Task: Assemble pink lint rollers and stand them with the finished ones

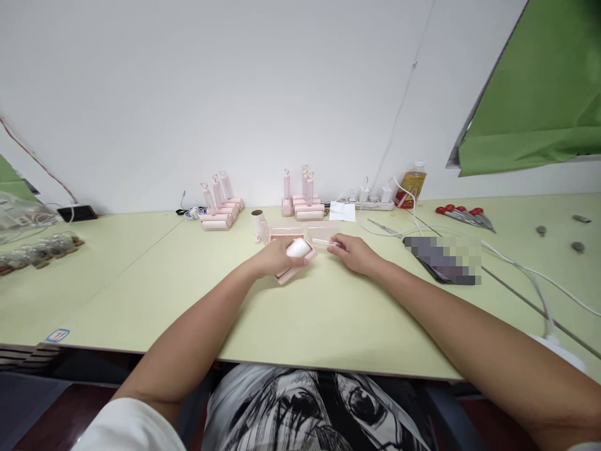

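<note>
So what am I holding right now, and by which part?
Your left grip holds a pink casing with a white roll by its left side; your right grip pinches a clear piece near its right end.

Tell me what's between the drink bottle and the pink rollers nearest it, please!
White paper and a power strip with white plugs lie between the drink bottle and those pink rollers, as the head view shows.
</note>
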A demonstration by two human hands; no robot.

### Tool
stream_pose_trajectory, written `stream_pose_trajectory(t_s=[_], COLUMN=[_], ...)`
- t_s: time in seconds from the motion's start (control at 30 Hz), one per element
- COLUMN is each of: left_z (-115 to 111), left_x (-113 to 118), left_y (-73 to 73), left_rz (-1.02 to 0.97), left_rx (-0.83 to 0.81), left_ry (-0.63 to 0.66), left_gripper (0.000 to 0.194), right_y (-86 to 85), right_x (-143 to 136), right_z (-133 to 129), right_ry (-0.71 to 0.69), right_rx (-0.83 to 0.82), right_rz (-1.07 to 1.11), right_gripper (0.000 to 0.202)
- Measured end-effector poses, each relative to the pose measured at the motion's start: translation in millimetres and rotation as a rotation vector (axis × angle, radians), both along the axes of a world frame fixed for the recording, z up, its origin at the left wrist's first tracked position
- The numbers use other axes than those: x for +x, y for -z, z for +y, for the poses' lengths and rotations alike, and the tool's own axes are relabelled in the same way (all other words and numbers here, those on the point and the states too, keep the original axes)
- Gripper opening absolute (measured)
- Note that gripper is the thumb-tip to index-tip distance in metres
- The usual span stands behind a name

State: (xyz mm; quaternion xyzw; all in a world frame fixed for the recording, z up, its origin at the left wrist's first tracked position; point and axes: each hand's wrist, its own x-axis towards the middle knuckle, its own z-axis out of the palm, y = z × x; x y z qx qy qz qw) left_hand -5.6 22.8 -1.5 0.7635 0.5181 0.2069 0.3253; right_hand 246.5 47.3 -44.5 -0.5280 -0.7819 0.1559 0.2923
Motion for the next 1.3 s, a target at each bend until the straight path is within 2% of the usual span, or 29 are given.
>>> stream_pose_trajectory(t_s=[0.13, 0.2, 0.27, 0.37, 0.5, 0.63, 0.77, 0.83, 0.87, 0.97, 1.07, 1.1, 1.17, 1.3], left_z=[17.1, 21.7, 21.8, 14.6, 1.8, -6.5, -18.7, -26.7, -30.4, -36.5, -35.0, -33.6, -30.9, -28.6], left_x=[-7.4, -10.3, -10.9, -7.8, -2.5, 1.7, 12.5, 20.5, 24.3, 30.8, 27.8, 25.5, 20.9, 17.0], left_y=[0.9, 0.3, 0.6, 3.7, 9.3, 9.3, 2.3, -1.3, -2.7, -4.6, -5.3, -5.8, -7.1, -8.9], left_rz=[-0.417, -0.51, -0.463, -0.216, 0.132, 0.317, 0.345, 0.38, 0.411, 0.432, 0.311, 0.272, 0.222, 0.195], left_rx=[-0.097, -0.152, -0.186, -0.195, -0.062, 0.043, 0.433, 0.608, 0.639, 0.585, 0.541, 0.545, 0.548, 0.511], left_ry=[-0.197, -0.236, -0.244, -0.173, -0.051, -0.026, 0.005, 0.077, 0.114, 0.17, 0.152, 0.14, 0.123, 0.117], left_gripper=[0.057, 0.054, 0.053, 0.056, 0.055, 0.067, 0.071, 0.063, 0.055, 0.036, 0.036, 0.036, 0.035, 0.035], right_y=[-5.8, -8.4, -10.6, -12.9, -13.7, -13.1, -13.5, -15.3, -16.8, -22.6, -28.1, -29.4, -31.3, -32.6], right_x=[-6.7, -9.9, -12.3, -14.1, -13.7, -12.7, -17.9, -25.0, -29.3, -41.4, -45.1, -44.0, -39.6, -31.9], right_z=[-11.0, -16.1, -20.2, -23.7, -24.1, -23.9, -28.4, -33.8, -37.1, -46.6, -50.3, -49.8, -46.9, -41.0], right_ry=[-0.078, -0.114, -0.136, -0.15, -0.155, -0.153, -0.182, -0.21, -0.22, -0.21, -0.235, -0.236, -0.195, -0.041], right_rx=[0.017, 0.025, 0.025, 0.031, 0.044, 0.005, -0.049, -0.099, -0.143, -0.332, -0.42, -0.413, -0.36, -0.167], right_rz=[0.114, 0.147, 0.167, 0.195, 0.228, 0.226, 0.198, 0.264, 0.335, 0.655, 0.942, 1.006, 1.078, 1.03], right_gripper=[0.029, 0.03, 0.031, 0.031, 0.033, 0.033, 0.034, 0.035, 0.036, 0.035, 0.022, 0.017, 0.023, 0.034])
